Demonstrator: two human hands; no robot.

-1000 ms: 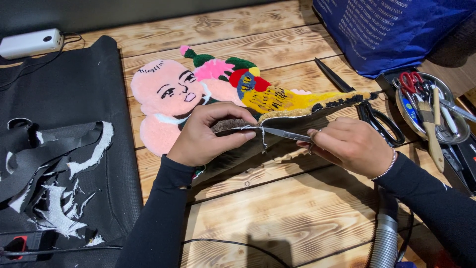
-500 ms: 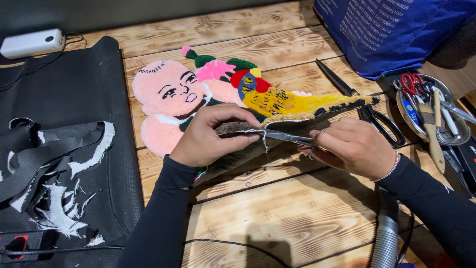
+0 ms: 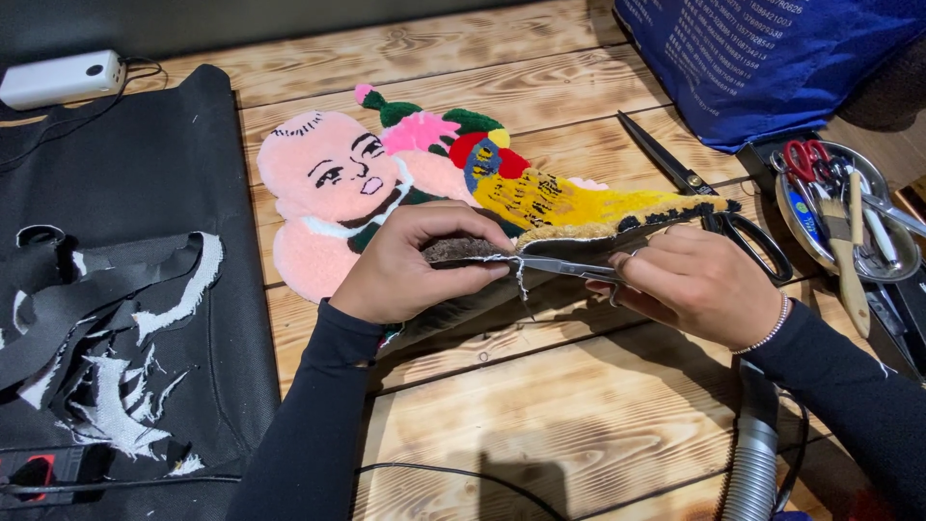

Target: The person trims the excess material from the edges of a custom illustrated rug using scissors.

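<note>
**Head view: two hands trim the edge of a tufted rug**

Head view shows the left hand point(image 3: 405, 265) closed around the lifted lower edge of a tufted rug point(image 3: 424, 178), thumb beneath and fingers curled over the grey backing. The right hand point(image 3: 699, 285) is closed on a pair of small scissors point(image 3: 559, 265), whose slim metal blades lie at that same raised edge, just beside the left fingertips; a loose white thread hangs there. Whether the blades are parted cannot be told. A beaded bracelet circles the right wrist, and both arms wear dark sleeves.

The rug lies near the middle of the wooden tabletop point(image 3: 540, 425), its pink face part flat on the wood, its yellow, red and green part curving up toward the hands. Beyond the right hand lie large black scissors point(image 3: 709, 198), touching the rug's far tip. Farther right, a round metal tray point(image 3: 873, 265) holds a brush, red-handled scissors and other tools. A blue bag point(image 3: 752, 58) sits at the top right. To the left, black fabric point(image 3: 145, 193) carries black and white trimmed scraps point(image 3: 106, 338). A grey hose point(image 3: 752, 453) runs under the right forearm.
</note>
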